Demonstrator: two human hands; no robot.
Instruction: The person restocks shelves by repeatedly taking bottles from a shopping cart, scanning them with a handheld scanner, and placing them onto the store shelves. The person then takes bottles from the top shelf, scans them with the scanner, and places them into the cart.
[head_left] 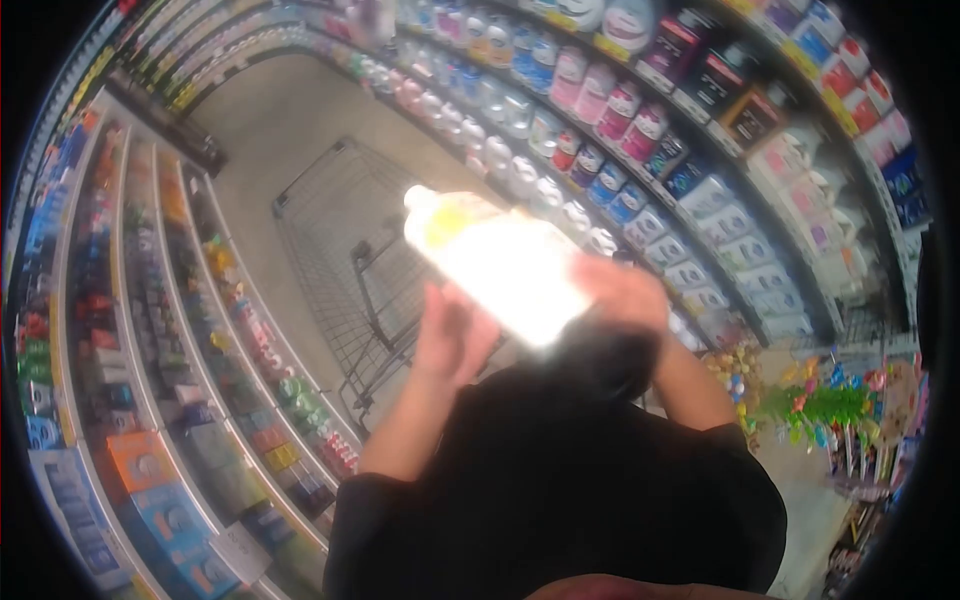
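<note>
A pale bottle [490, 250] with a yellow patch near its narrow top is held up in front of me, tilted with the top toward the upper left. Glare washes out most of its surface, so its label cannot be read. My right hand [625, 295] grips the bottle's lower right end, its fingers partly lost in the glare. Against the bottle's lower left side rests my left hand [458, 335], with the fingers curled up behind it and partly hidden.
A wire shopping cart [330, 240] stands in the aisle beyond my hands. Shelves of bottles and boxes [640, 130] line the right side. Another row of shelves [190, 350] runs along the left. Colourful hanging items [810, 395] are at the lower right.
</note>
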